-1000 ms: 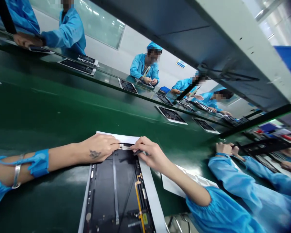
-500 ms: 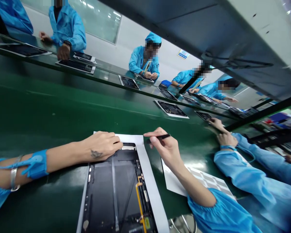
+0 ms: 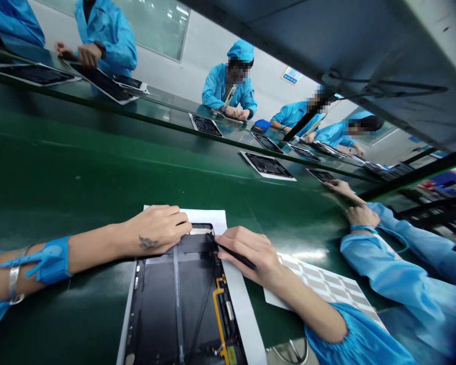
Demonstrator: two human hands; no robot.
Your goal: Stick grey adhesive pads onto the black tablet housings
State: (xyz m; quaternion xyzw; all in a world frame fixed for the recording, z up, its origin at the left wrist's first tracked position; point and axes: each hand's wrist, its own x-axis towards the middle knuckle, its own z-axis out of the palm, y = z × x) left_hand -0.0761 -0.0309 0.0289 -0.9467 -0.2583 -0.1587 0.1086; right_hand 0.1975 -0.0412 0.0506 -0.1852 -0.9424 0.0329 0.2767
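A black tablet housing (image 3: pixel 157 299), its inside facing up, lies on a white sheet (image 3: pixel 241 299) in front of me. An orange flex cable (image 3: pixel 218 304) runs along its right side. My left hand (image 3: pixel 157 229) rests across the housing's far end, fingers curled and pressed together over the edge; its fingertips are partly hidden. My right hand (image 3: pixel 254 253) is closed round slim black tweezers (image 3: pixel 235 254). Their tip points at the housing's far right corner, beside a pale strip (image 3: pixel 200 231); whether it touches, I cannot tell.
A sheet of grey labels (image 3: pixel 323 276) lies to the right, partly under my right forearm. A co-worker's hands (image 3: pixel 355 205) are farther right. Several housings, one of them here (image 3: pixel 269 166), lie along the green bench (image 3: pixel 99 167). A shelf (image 3: pixel 327 45) hangs overhead.
My right hand has moved down and left with the tweezers, from beyond the sheet's edge to the housing's corner. My left hand stays put. Across the bench, a co-worker has tilted up a housing.
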